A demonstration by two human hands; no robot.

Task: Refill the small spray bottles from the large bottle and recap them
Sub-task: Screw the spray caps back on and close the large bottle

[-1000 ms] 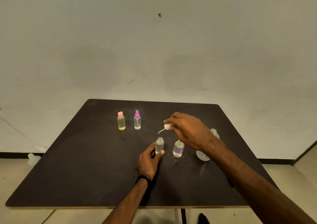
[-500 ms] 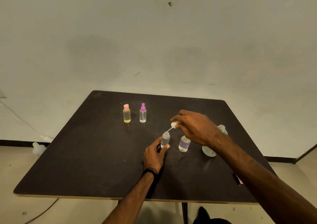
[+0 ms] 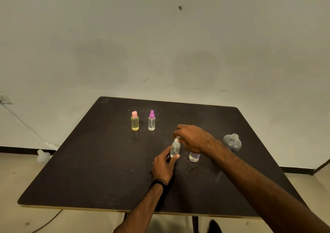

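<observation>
The left hand (image 3: 163, 165) lies low on the dark tabletop (image 3: 92, 170), wrist band showing, its grip closed round the base of a small clear spray bottle (image 3: 175, 149), thumb on the near side and fingers behind. The right hand (image 3: 194, 139) reaches in from the right, forearm slanting across the near right corner, and arches over the bottle's top, its fingertips pinching the white spray cap (image 3: 177, 138), which sits at the bottle's neck; whether it is seated I cannot tell. Just to the right, partly under the right wrist, stands a second small bottle (image 3: 194, 157) with a purplish tint. Further right and apart from it the large bottle (image 3: 232, 142) stands upright, its threaded neck uncovered. Toward the far side, well apart from the hands, a yellowish bottle with a pink cap (image 3: 135, 121) and a clear bottle with a purple sprayer (image 3: 151, 120) stand side by side, both capped. The left half of the tabletop and the strip along its near edge are bare. A white object (image 3: 42, 155) lies on the floor off the left edge.
</observation>
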